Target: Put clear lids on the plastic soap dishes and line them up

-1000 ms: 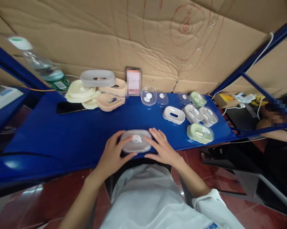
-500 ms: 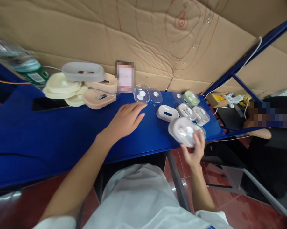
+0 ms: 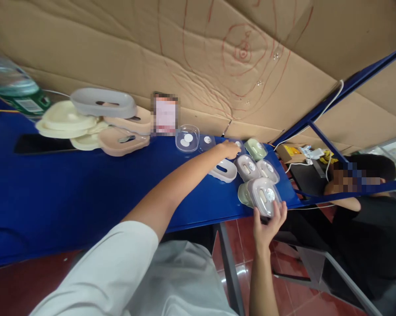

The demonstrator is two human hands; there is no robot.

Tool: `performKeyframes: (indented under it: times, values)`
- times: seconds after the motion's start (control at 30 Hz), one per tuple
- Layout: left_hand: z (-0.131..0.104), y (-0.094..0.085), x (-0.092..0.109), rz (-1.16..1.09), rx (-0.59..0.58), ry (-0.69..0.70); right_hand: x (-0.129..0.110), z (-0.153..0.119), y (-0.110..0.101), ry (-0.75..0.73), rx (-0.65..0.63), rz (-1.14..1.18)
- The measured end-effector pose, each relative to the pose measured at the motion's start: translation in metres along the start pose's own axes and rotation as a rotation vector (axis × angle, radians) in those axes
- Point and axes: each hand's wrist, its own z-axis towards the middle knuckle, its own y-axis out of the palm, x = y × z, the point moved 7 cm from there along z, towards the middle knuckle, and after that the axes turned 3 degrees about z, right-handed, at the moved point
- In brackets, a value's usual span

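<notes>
My right hand (image 3: pixel 268 226) grips the near edge of a grey oval box (image 3: pixel 264 191) with a slot, a clear cover and a white round sticker. That box sits tilted over a pale green box (image 3: pixel 245 194), overlapping it. My left hand (image 3: pixel 230 149) reaches across the table, its fingers curled at the edge of a clear lid (image 3: pixel 240 146) with a round sticker; the fingertips are partly hidden. Below my left forearm lies a light grey slotted piece (image 3: pixel 229 174). Two grey covered boxes (image 3: pixel 248 167) (image 3: pixel 269 170) and a green one (image 3: pixel 256 149) stand beside it.
On the blue table (image 3: pixel 95 197) are clear lids (image 3: pixel 187 138), a phone (image 3: pixel 165 115), grey (image 3: pixel 102 98) and pinkish slotted pieces (image 3: pixel 122 142), cream pieces (image 3: pixel 66 118) and a bottle (image 3: pixel 18 94). Cardboard (image 3: pixel 119 48) backs it. A person (image 3: pixel 376 219) sits beyond the blue frame (image 3: pixel 329 142).
My left hand has moved right, over the table to the clear lid. My right hand has shifted the grey box right and nearer, uncovering more of the green box. The view has shifted slightly.
</notes>
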Motion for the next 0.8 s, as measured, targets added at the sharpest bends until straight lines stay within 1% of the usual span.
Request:
performKeyframes:
  times: [0.1, 0.23, 0.3, 0.37, 0.43, 0.47, 0.5, 0.57, 0.63, 0.7, 0.77, 0.8]
  values:
    - [-0.021, 0.007, -0.006, 0.033, 0.012, -0.004, -0.002, -0.003, 0.004, -0.027, 0.048, -0.005]
    - [-0.066, 0.015, -0.006, 0.061, 0.018, 0.009, -0.010, -0.001, 0.016, -0.038, 0.050, -0.018]
    - [-0.090, 0.020, -0.002, 0.056, 0.016, 0.018, -0.015, 0.005, 0.025, -0.035, 0.026, -0.006]
    - [-0.112, 0.024, 0.001, 0.047, 0.038, 0.014, -0.019, 0.013, 0.034, -0.025, 0.009, 0.002]
    - [-0.127, 0.025, 0.005, 0.039, 0.081, -0.002, -0.021, 0.022, 0.041, -0.006, -0.004, 0.015]
    - [-0.131, 0.025, 0.007, 0.033, 0.103, -0.009, -0.022, 0.027, 0.045, 0.009, -0.011, 0.026]
    - [-0.132, 0.025, 0.008, 0.026, 0.122, -0.014, -0.023, 0.030, 0.047, 0.024, -0.020, 0.038]
    - [-0.125, 0.022, 0.009, 0.008, 0.152, -0.018, -0.024, 0.034, 0.052, 0.052, -0.039, 0.050]
    - [-0.107, 0.017, 0.006, -0.012, 0.171, -0.026, -0.026, 0.036, 0.054, 0.068, -0.048, 0.050]
    - [-0.084, 0.013, -0.001, -0.030, 0.171, -0.045, -0.028, 0.035, 0.054, 0.073, -0.051, 0.039]
    - [-0.064, 0.014, -0.010, -0.042, 0.152, -0.076, -0.028, 0.033, 0.056, 0.070, -0.061, 0.023]
    - [-0.058, 0.015, -0.014, -0.042, 0.140, -0.092, -0.028, 0.033, 0.056, 0.069, -0.067, 0.020]
